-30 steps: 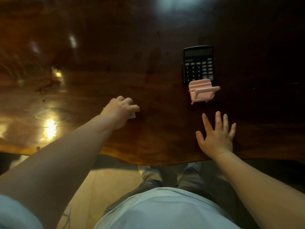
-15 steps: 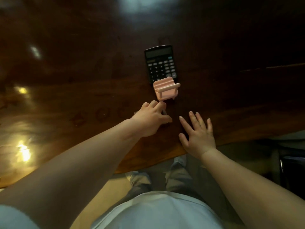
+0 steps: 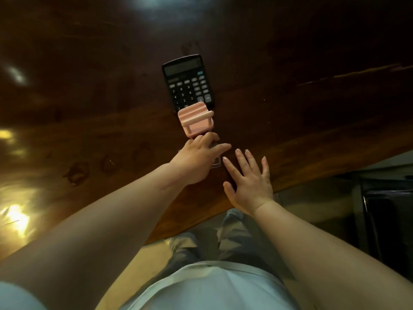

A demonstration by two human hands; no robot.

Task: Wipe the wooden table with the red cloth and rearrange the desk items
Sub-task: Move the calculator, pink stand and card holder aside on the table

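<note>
while the left hand [image 3: 199,157] reaches across the middle of the dark wooden bench [image 3: 89,97], its fingers curve down over a small clear piece [image 3: 216,163] and grip it from above; only the piece's near right corner and a sliver at its left edge show past the knuckles, so its full shape cannot be told. the hand's fingertips lie just short of a pink stand [image 3: 196,120], perhaps touching its near foot, though the dim light hides the contact. the stand sits upright, its rounded bar facing the person, and its far side overlaps the bottom edge of a black calculator [image 3: 187,83], which lies flat with the display away from the person and the keys up, turned a little to the left. the right hand [image 3: 250,184] is released: its fingers are spread and straight, palm down on the bench near the front edge, just beside the left hand and the clear piece, with its forefinger tip close to the piece's corner. bright patches of light glare on the polished wood at the left. below the bench edge show grey trousers [image 3: 185,253] and a pale shirt [image 3: 212,287], over a tan floor [image 3: 138,265].
</note>
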